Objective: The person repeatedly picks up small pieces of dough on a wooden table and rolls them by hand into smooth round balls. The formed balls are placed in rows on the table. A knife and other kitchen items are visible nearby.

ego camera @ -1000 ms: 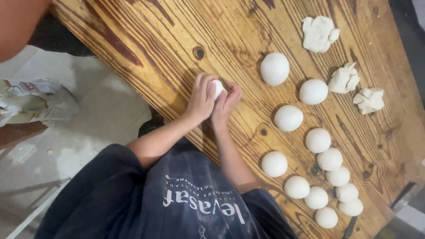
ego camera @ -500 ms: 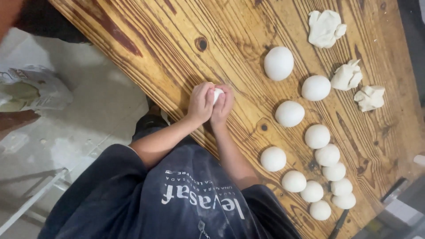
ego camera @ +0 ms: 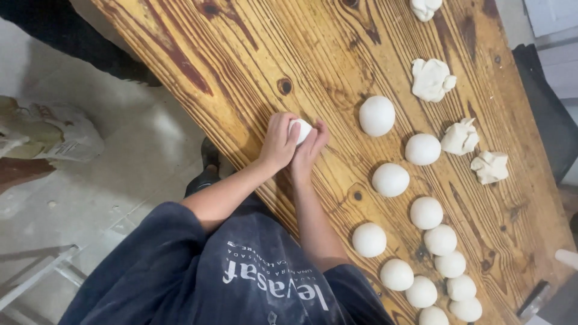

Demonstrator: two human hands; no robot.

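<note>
My left hand (ego camera: 277,143) and my right hand (ego camera: 310,149) are cupped together around a small white dough ball (ego camera: 301,129) on the wooden table (ego camera: 253,54), near its left edge. Only the top of the ball shows between my fingers. To the right, several smooth round dough balls run in a loose row, from the largest one (ego camera: 377,115) down to a cluster (ego camera: 442,265) at the lower right. Rough, unshaped dough lumps (ego camera: 431,78) lie further right.
Two more rough lumps (ego camera: 460,137) (ego camera: 490,167) sit near the table's right side, and another (ego camera: 425,7) lies at the top. A paper sack (ego camera: 48,129) lies on the pale floor at left. A dark seat (ego camera: 545,102) stands beyond the table's right edge.
Both hands stay closed around the same dough ball at the same spot on the table. The fingers shift slightly on it, and the camera view has drifted.
</note>
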